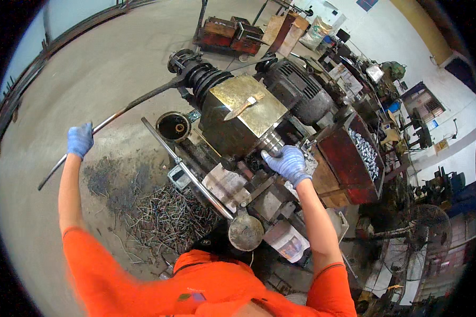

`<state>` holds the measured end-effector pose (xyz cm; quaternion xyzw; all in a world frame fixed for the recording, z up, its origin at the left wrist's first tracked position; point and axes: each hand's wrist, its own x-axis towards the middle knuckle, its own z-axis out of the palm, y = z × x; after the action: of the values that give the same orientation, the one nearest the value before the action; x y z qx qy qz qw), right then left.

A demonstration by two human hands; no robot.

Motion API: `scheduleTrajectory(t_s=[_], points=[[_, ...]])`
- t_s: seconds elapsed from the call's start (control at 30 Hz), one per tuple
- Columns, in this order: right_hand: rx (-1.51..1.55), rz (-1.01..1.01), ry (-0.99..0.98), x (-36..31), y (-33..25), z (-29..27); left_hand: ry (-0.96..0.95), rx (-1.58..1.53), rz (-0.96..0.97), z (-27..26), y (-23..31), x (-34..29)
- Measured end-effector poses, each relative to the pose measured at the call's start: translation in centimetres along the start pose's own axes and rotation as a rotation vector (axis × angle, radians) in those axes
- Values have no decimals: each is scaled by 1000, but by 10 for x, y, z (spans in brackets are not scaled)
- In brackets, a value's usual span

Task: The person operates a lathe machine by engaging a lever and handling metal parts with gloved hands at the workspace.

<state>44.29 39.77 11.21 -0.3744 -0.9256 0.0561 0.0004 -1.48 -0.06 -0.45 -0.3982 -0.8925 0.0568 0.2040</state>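
Your left hand [80, 140] has its grip wrapped around the long lever [127, 108], which slants from the near left to the machine's [267, 117] far left end. Your right hand [289, 162] is at the shiny spindle [271, 141], at the machine's near right; whether that grip pinches anything, I cannot tell. A brush [245, 106] lies on top of the machine; metal shavings [161, 216] are heaped near left on the floor [111, 208].
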Motion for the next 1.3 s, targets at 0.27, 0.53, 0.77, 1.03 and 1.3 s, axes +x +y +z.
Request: scheduleTrajectory(t_s=[0.27, 0.53, 0.77, 1.03, 1.3], points=[[-50, 10, 13, -5, 18, 3, 108, -388, -151, -31, 53, 36], [222, -112, 615, -122, 68, -35, -499, -685, 8, 142, 275, -42], [319, 364, 545, -266, 176, 1, -445, -92, 613, 159, 284, 8], [-115, 646, 350, -402, 329, 52, -539, -322, 166, 59, 246, -3], [-235, 1188, -127, -476, 415, 107, -200, -1217, -306, -8, 198, 9]])
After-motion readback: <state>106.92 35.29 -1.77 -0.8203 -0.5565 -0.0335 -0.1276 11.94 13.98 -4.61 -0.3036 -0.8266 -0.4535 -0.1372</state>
